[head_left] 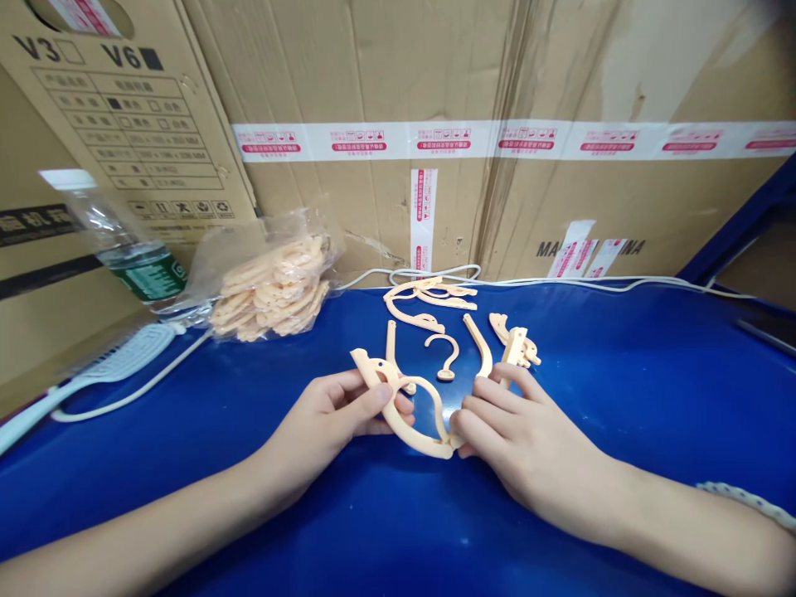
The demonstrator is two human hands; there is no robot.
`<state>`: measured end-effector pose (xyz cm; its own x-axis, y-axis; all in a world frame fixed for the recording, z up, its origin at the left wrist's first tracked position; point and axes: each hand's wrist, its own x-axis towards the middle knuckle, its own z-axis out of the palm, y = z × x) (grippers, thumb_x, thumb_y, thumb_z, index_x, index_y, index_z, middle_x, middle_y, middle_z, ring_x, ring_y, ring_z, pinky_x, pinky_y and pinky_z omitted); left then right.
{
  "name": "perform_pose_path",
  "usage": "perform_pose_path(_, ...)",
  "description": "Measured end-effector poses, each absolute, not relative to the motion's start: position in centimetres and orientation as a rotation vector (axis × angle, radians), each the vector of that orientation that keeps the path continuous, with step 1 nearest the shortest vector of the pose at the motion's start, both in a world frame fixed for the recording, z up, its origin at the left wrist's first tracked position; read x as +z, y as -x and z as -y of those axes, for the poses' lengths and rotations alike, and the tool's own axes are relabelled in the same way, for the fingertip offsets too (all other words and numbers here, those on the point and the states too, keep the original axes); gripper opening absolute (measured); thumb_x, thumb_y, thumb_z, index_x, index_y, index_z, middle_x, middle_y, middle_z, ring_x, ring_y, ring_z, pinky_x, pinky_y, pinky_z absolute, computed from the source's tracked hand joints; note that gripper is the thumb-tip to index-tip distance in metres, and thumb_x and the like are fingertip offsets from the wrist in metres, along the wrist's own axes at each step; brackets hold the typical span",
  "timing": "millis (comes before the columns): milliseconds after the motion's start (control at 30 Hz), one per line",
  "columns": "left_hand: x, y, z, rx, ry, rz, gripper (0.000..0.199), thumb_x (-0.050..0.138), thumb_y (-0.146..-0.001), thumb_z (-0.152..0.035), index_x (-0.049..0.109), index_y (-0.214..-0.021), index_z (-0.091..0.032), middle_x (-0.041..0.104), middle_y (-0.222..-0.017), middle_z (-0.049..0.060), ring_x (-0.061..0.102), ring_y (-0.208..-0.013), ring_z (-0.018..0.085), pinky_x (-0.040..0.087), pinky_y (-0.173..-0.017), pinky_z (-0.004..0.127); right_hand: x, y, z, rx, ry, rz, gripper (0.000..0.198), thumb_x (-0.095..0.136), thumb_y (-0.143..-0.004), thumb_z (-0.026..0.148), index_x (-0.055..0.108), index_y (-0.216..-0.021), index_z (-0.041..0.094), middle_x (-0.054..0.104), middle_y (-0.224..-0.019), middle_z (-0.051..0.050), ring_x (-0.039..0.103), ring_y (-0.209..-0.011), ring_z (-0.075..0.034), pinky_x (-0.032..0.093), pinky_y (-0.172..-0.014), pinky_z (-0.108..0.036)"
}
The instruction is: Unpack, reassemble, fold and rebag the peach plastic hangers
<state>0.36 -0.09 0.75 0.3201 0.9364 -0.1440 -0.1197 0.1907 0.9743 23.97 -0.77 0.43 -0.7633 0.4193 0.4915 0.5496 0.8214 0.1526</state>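
Observation:
Pale peach plastic clothes hanger parts are in both hands. My left hand pinches a curved hanger arm with a looped inner strip, between thumb and fingers. At that arm's lower right end, my right hand is closed around a second hanger arm, whose squared end sticks up past the fingers. The two parts meet at my right fingertips, which partly hide the joint. Just beyond lie a loose hanger hook, a curved arm piece and a straighter piece, partly behind my left hand.
Further back are more hanger parts on the blue table. A clear bag of hanger parts, a water bottle and a pale hairbrush stand or lie at left. A white cable runs along the cardboard boxes.

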Motion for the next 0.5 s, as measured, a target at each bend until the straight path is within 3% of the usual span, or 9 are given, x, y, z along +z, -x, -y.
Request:
perform_pose_path(333, 1.3, -0.4, -0.1, 0.937, -0.995, -0.929, 0.026, 0.079, -0.078, -0.036, 0.076, -0.091, -0.013, 0.074, -0.083, 0.008, 0.069, -0.081, 0.021, 0.056, -0.079, 0.032, 1.0, -23.9, 1.3, -0.475, 0.669, 2.505, 0.041, 0.025, -0.100, 0.009, 0.054, -0.073, 0.019, 0.054, -0.066, -0.001, 0.044, -0.070, -0.017, 0.030, -0.084, -0.036)
perform_pose_path(500, 1.5, -0.1, -0.3, 0.953, -0.918, -0.917, 0.020, 0.077, -0.081, -0.032, 0.075, -0.089, -0.013, 0.071, -0.077, 0.005, 0.066, -0.072, 0.015, 0.055, -0.072, 0.026, 1.3, -25.5, 0.4, -0.357, 0.698, 2.440, 0.023, 0.037, -0.099, 0.012, 0.052, -0.085, 0.022, 0.062, -0.074, 0.001, 0.052, -0.072, -0.016, 0.028, -0.082, -0.037)
